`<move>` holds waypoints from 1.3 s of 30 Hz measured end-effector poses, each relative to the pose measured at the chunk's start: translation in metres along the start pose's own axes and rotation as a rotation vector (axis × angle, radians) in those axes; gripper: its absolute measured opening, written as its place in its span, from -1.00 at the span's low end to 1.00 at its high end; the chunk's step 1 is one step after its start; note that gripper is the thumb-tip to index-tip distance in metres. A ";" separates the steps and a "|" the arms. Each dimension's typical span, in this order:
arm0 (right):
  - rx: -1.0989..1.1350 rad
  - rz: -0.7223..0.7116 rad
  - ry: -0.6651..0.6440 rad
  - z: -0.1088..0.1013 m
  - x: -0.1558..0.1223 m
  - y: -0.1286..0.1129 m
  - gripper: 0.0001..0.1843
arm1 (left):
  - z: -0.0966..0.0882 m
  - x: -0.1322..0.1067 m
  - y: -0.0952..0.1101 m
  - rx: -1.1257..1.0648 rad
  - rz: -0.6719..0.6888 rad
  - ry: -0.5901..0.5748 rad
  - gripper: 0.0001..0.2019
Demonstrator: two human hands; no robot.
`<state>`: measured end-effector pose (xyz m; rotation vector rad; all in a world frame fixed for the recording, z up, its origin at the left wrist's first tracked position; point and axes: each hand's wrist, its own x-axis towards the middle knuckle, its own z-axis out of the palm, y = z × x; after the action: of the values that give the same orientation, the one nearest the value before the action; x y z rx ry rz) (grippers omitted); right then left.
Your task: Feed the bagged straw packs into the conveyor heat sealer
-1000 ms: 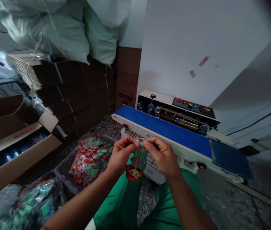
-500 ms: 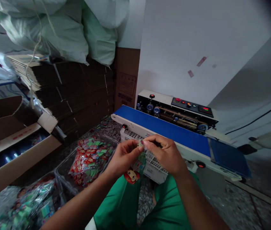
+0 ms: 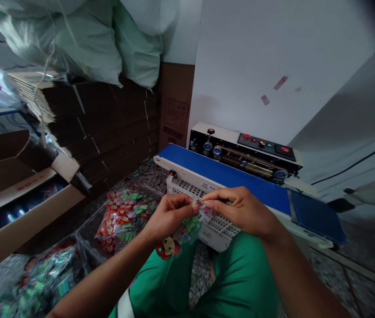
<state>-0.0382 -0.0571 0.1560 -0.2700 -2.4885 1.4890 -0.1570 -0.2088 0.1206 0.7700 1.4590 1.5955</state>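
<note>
A clear plastic bag (image 3: 189,226) with green pieces and a red-haired cartoon figure (image 3: 168,247) hangs tilted over my lap. My left hand (image 3: 174,213) is closed, thumb and fingers pinching the bag's upper end. Close beside it, my right hand (image 3: 240,207) pinches a small pink-and-white piece (image 3: 206,210) between thumb and forefinger, right at the bag's top. Whether this piece is inside the bag's mouth or outside it, I cannot tell. Behind both hands runs the blue belt (image 3: 214,170) of a band sealing machine (image 3: 240,148).
A bin (image 3: 84,240) of filled cartoon bags (image 3: 124,218) stands left of my legs, with more packed bags (image 3: 51,274) nearer me. An opened carton (image 3: 38,221) is farther left. Under the belt sits a white perforated crate (image 3: 214,238). Cardboard stacks (image 3: 107,123) rise behind.
The bag has swung left and tilted, its cartoon figure shifting left. My right hand has moved slightly right and down, and the pink piece now shows at its fingertips.
</note>
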 end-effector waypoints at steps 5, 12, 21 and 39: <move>-0.105 -0.035 -0.075 -0.006 0.000 -0.004 -0.78 | 0.000 0.000 0.004 0.026 -0.030 -0.014 -0.72; -0.386 -0.223 -0.116 -0.003 0.001 -0.007 -0.77 | 0.000 -0.001 0.007 0.052 -0.077 -0.055 -0.71; -0.740 -0.301 0.147 -0.017 -0.002 0.009 -0.74 | -0.009 -0.001 0.004 -0.046 -0.179 -0.119 -0.76; 0.127 0.127 0.249 0.033 -0.010 0.015 -0.72 | 0.001 0.007 -0.011 -0.229 0.057 0.075 -0.85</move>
<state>-0.0372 -0.0805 0.1265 -0.5623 -2.2093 1.5478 -0.1574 -0.2019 0.1095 0.6308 1.2873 1.8146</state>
